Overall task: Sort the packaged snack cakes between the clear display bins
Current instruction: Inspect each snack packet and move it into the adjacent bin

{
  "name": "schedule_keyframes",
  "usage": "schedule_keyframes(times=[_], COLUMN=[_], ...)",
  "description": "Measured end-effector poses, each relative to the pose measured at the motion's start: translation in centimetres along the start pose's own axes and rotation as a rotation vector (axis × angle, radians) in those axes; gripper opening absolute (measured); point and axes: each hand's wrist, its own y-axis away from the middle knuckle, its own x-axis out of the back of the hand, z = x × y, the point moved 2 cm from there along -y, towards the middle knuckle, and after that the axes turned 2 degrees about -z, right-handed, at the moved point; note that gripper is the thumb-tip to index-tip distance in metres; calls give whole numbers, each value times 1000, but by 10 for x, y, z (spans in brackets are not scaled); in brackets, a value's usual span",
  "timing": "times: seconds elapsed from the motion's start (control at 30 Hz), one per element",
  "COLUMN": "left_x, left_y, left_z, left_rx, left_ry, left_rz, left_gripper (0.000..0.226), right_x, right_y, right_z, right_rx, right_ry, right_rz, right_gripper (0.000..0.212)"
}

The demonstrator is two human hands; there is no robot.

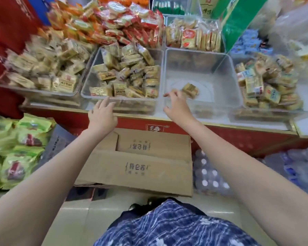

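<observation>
Blue patterned cloth (176, 226) fills the near edge, with a cardboard box (140, 164) just beyond it on the floor. Further off, the left hand (102, 113) reaches with straight, spread fingers toward the near wall of the full bin (86, 82), holding nothing. To its right, the right hand (176, 103) hangs loosely open at the near rim of the almost empty bin (228, 71), where one snack cake (190, 90) lies just off its fingertips, seemingly let go. Next, I judge, the left hand must pick another cake from the full bin.
</observation>
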Motion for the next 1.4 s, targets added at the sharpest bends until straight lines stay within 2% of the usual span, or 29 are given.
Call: schedule_keyframes(times=[0.17,0.37,0.57,0.73,0.8,0.87,0.9,1.03,1.1,1.17,1.27,1.4], left_x=[5,19,25,34,39,43,45,56,61,64,67,68], left_y=[-4,-23,-42,-70,-82,-90,-95,-110,-117,-123,-130,-133], left_z=[-36,-64,-87,-115,-126,-132,-135,-136,-129,-119,-109,-98], left_rx=[34,92,67,22,-19,-54,-67,-135,-151,-130,-89,-94], left_ry=[71,94,137,277,336,375,395,535,697,963,1267,1423], left_rz=[8,35,41,75,56,39,34,-6,-109,-266,-342,-437], left_gripper=[58,55,54,50,49,49,48,48,50,41,24,29], right_x=[-30,-60,-86,-107,-121,-133,-136,-120,-104,-91,-76,-62], right_y=[-45,-89,-116,-132,-143,-148,-149,-139,-134,-129,-126,-117], right_z=[-43,-71,-93,-119,-128,-131,-132,-135,-136,-137,-135,-128], right_rx=[59,72,77,94,22,-64,-105,-138,-127,-155,-247,-336], right_ry=[19,-65,-102,-51,-6,-17,-61,-372,-568,-763,-1077,-1334], right_rz=[-225,-334,-403,-417,-407,-329,-272,-62,-37,-55,-41,-16], right_gripper=[63,52,54,60,53,28,16,16,17,23,22,11])
